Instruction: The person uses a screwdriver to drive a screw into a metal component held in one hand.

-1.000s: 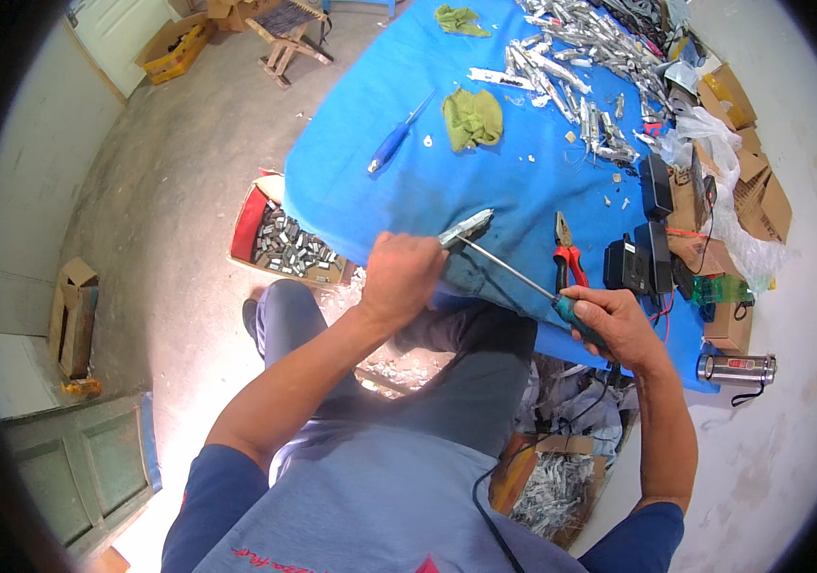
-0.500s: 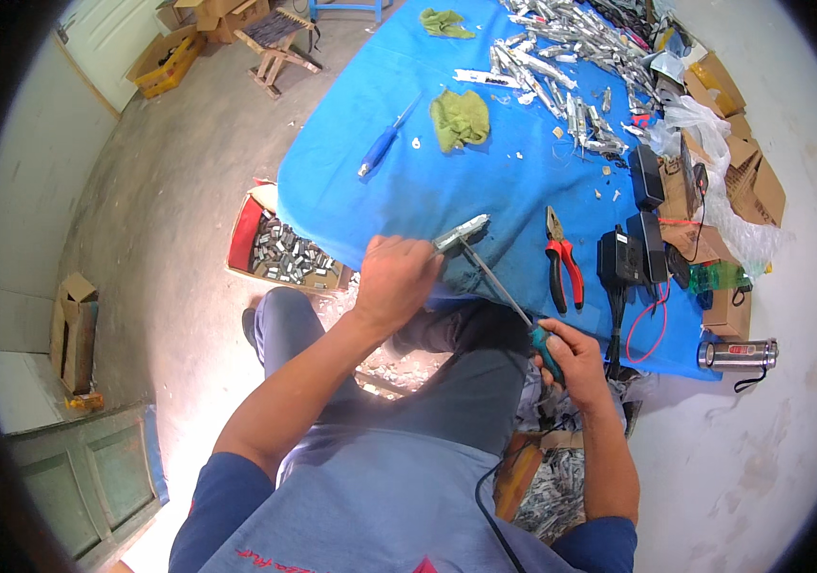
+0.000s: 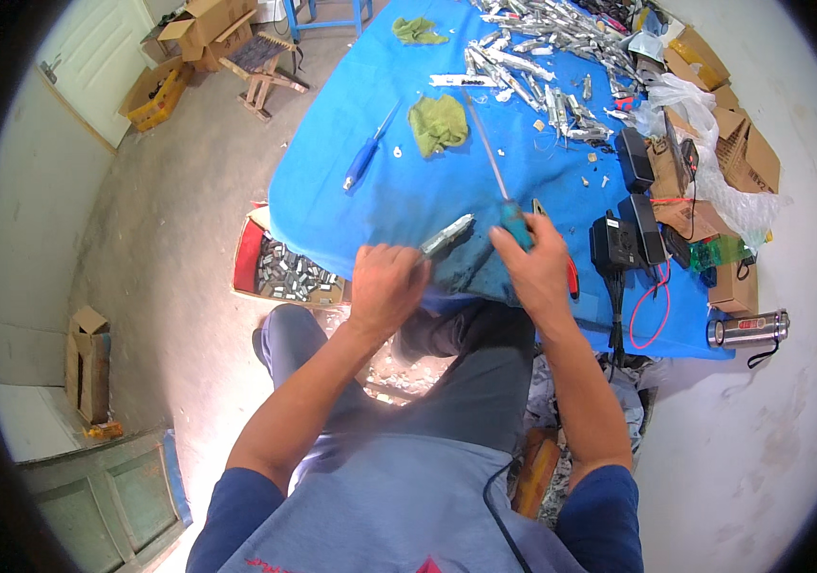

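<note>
My left hand (image 3: 387,285) is closed around one end of a narrow silvery metal piece (image 3: 448,234), whose other end sticks out to the right over a dark-stained patch of the blue cloth. In my right hand (image 3: 536,263) is a screwdriver (image 3: 515,225) with a teal handle. Its long shaft points away from me, over the cloth, with the tip near a pale strip (image 3: 461,80). The screwdriver is apart from the metal piece. Pliers (image 3: 573,277) with red grips lie partly hidden behind my right hand.
On the blue cloth (image 3: 332,153) lie a blue screwdriver (image 3: 362,164), green rags (image 3: 438,125) and a heap of silvery parts (image 3: 561,48). Black adapters (image 3: 614,244), a steel flask (image 3: 750,329) and cardboard (image 3: 747,158) line the right. A box of small metal pieces (image 3: 249,250) stands left.
My right hand has lifted the screwdriver away from the metal piece and swung its shaft to point away from me. My left hand keeps the piece near the same spot.
</note>
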Demonstrator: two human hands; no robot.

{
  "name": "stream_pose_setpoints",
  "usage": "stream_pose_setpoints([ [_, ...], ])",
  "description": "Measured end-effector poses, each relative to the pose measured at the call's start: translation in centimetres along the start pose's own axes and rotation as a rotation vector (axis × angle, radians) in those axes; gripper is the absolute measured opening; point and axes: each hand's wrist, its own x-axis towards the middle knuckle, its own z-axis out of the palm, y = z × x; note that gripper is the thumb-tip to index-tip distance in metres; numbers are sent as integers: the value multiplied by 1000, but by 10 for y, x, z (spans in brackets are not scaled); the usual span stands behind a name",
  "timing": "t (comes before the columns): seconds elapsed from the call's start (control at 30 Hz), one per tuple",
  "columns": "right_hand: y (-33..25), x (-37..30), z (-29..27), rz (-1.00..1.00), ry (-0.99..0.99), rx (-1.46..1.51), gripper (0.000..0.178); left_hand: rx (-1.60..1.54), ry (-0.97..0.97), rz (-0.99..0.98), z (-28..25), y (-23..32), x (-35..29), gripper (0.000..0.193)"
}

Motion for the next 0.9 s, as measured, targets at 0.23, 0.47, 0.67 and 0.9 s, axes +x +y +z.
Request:
stream_pose_setpoints([
  [0.23, 18, 32, 60, -45, -1, -347, 49, 49, -15, -12, -3, 3, -14, 12],
  [0.47, 25, 27, 48, 29, -40, -54, 41, -309, -128, -441, 0, 14, -46, 28],
  [0.67, 38, 21, 52, -53, 10, 25, 39, -856, -100, -763, -2, 19, -40, 26],
  [0.9, 42, 16, 51, -76, 2, 167, 38, -967, -24, -835, 9, 13, -42, 21],
])
